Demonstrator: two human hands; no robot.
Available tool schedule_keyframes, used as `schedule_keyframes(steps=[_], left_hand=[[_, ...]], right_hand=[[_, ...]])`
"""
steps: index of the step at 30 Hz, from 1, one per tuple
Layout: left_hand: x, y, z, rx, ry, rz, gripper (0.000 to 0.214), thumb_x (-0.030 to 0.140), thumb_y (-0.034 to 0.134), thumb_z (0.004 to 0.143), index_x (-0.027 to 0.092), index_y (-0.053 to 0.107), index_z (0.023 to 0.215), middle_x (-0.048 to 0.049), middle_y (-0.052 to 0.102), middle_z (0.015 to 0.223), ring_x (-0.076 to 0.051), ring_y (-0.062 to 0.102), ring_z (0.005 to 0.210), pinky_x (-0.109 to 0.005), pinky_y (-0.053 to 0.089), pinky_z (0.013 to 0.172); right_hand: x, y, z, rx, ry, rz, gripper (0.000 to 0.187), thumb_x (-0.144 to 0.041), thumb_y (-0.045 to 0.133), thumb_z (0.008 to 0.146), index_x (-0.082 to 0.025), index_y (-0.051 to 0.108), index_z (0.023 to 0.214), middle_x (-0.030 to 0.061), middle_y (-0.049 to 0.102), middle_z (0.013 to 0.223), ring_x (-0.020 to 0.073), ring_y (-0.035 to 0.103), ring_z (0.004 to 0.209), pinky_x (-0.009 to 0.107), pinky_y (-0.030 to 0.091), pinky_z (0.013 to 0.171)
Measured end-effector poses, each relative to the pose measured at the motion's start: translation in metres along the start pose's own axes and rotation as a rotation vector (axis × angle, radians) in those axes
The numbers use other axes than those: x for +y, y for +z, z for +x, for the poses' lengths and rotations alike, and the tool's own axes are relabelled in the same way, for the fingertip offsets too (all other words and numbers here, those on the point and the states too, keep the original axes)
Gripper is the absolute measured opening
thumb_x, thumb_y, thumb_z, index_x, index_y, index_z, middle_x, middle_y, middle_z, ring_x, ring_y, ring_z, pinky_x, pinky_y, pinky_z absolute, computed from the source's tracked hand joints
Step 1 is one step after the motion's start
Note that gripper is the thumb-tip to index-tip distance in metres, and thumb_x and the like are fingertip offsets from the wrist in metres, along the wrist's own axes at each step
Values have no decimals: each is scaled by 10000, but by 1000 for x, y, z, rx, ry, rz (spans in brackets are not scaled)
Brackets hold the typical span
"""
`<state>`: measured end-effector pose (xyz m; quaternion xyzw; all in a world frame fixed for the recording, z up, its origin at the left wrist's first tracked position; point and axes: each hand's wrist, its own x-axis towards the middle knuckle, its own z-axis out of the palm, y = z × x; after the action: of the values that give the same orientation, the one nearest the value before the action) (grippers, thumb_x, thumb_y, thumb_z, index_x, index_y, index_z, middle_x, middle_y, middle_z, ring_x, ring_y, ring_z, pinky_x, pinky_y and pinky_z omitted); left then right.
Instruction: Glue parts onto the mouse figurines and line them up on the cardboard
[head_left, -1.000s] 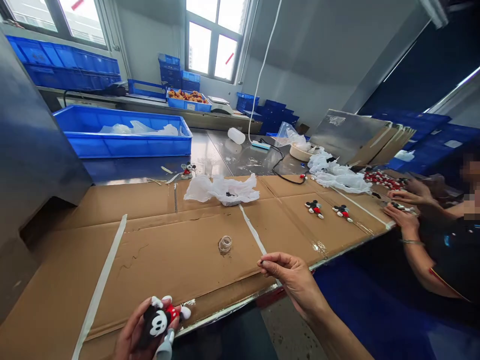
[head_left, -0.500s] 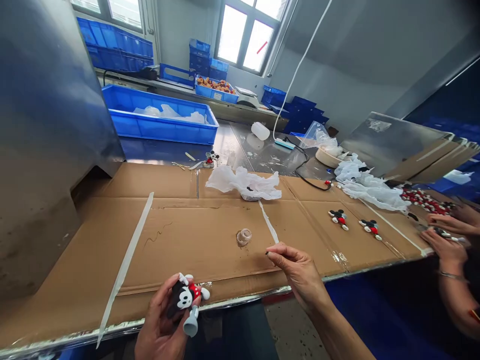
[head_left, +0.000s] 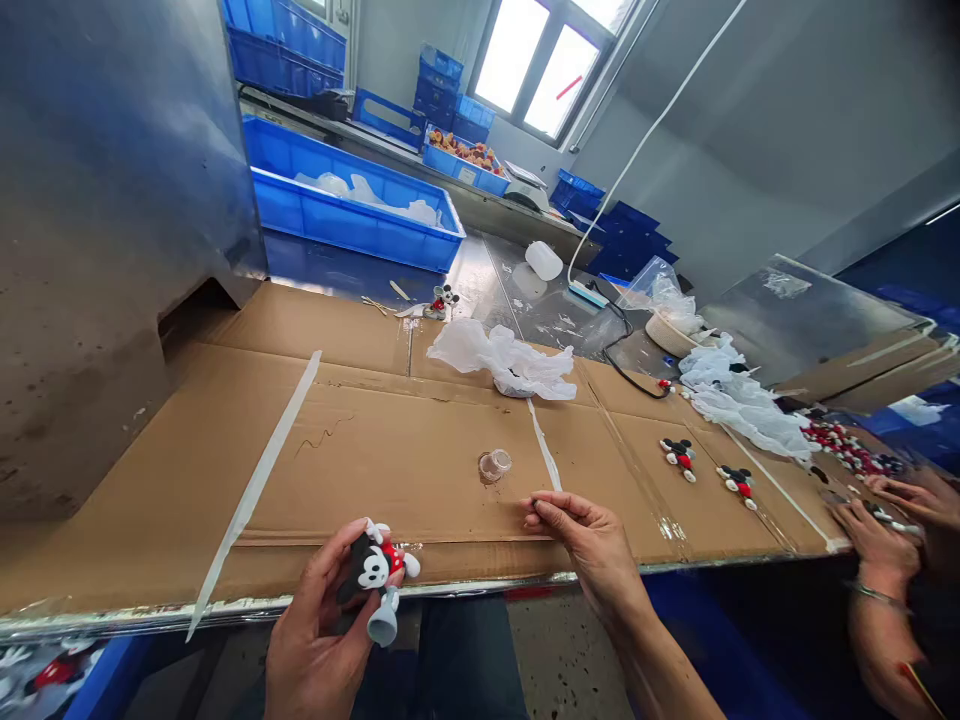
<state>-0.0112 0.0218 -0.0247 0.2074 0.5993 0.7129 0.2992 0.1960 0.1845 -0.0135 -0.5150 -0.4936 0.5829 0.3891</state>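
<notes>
My left hand (head_left: 322,620) is closed around a mouse figurine (head_left: 375,567) with a black head, white face, red body and a grey cone-shaped part at its lower side. My right hand (head_left: 592,545) pinches a small dark piece (head_left: 534,504) between thumb and fingertips, just above the cardboard; its kind is too small to tell. A small clear cup (head_left: 495,465) lies tilted on the cardboard, a little beyond my right fingertips. Two more mouse figurines, one nearer (head_left: 679,458) and one farther right (head_left: 737,485), lie right of my right hand.
Cardboard (head_left: 390,470) covers the bench. Crumpled white plastic (head_left: 502,360) and another mouse figurine (head_left: 441,300) are farther back. A blue crate (head_left: 360,225) stands behind on metal. At far right, a co-worker's hands (head_left: 881,535) handle a figurine near a red-and-black pile (head_left: 847,445).
The camera view has tilted and shifted, so the bench appears at a different slant. My right fingers seem curled in more over the small dark piece; my left hand still holds the figurine.
</notes>
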Motion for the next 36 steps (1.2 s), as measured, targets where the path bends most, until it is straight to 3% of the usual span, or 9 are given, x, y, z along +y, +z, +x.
schedule_keyframes(steps=[4, 8, 11, 20, 26, 36], left_hand=[[-1, -1, -1, -12, -5, 22, 482, 331, 846, 735, 318, 673, 1184, 27, 806, 1060, -159, 778, 893, -171, 616, 813], [-8, -5, -1, -51, -9, -9, 480, 314, 817, 779, 340, 654, 1229, 21, 788, 1123, -165, 769, 957, -189, 607, 866], [-16, -9, 1, -96, 41, 12, 487, 267, 792, 809, 353, 637, 1262, 13, 778, 1148, -169, 768, 963, -209, 611, 880], [-22, -15, 2, -190, 172, 113, 515, 185, 716, 877, 384, 585, 1334, 15, 749, 1188, -142, 751, 984, -216, 607, 900], [-17, -14, 4, -211, 258, 152, 534, 201, 691, 903, 439, 559, 1363, 45, 735, 1152, -107, 720, 1012, -167, 582, 902], [-15, -13, 3, -207, 215, 137, 566, 166, 698, 888, 462, 564, 1351, 61, 729, 1148, -99, 721, 994, -159, 587, 885]], right_hand=[[1, -1, 6, 10, -131, -95, 317, -498, 918, 645, -222, 821, 770, 76, 757, 777, 209, 677, 690, 322, 554, 711], [-5, -1, 19, -7, -354, -231, 207, -474, 855, 729, -273, 821, 766, 32, 699, 837, 217, 630, 851, 324, 485, 800], [-15, 2, 27, -36, -505, -371, 137, -426, 788, 821, -295, 826, 831, 22, 623, 849, 209, 582, 846, 334, 442, 783], [-37, 18, 49, -101, -860, -764, 232, -393, 645, 962, -253, 806, 871, 43, 582, 823, 244, 536, 826, 378, 395, 742], [-35, 23, 54, -106, -1003, -927, 285, -340, 584, 1010, -232, 779, 832, 51, 587, 798, 251, 519, 797, 372, 345, 700], [-36, 29, 54, -112, -1075, -1015, 287, -267, 554, 1019, -208, 761, 828, 59, 580, 791, 250, 512, 790, 362, 331, 672]])
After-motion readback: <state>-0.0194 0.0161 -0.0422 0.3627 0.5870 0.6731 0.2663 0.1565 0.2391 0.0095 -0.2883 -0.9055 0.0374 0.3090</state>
